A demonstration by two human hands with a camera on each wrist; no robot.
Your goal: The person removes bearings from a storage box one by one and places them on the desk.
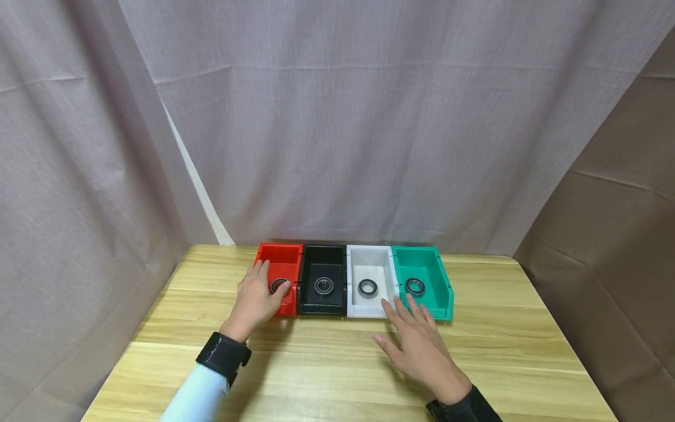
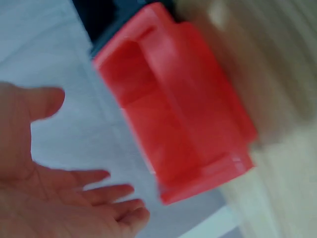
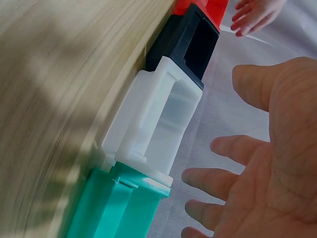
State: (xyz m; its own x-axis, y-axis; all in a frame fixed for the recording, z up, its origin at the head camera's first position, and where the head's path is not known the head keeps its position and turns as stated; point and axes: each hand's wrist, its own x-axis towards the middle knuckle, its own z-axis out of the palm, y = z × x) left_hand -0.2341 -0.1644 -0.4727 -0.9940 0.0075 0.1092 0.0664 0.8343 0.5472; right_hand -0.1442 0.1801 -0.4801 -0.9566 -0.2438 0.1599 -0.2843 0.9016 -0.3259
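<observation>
Over the red bin hovers my left hand, fingers spread and nothing in its grasp. A ball bearing in that bin is partly hidden by the thumb. In the left wrist view the hand looks apart from the red bin. My right hand is held loosely spread before the white bin and green bin, empty as well. One bearing lies in the white bin, another in the green. The black bin also contains a bearing.
The bins stand side by side near the back edge of a wooden table. Behind it hangs a grey curtain, and brown cloth covers the right side.
</observation>
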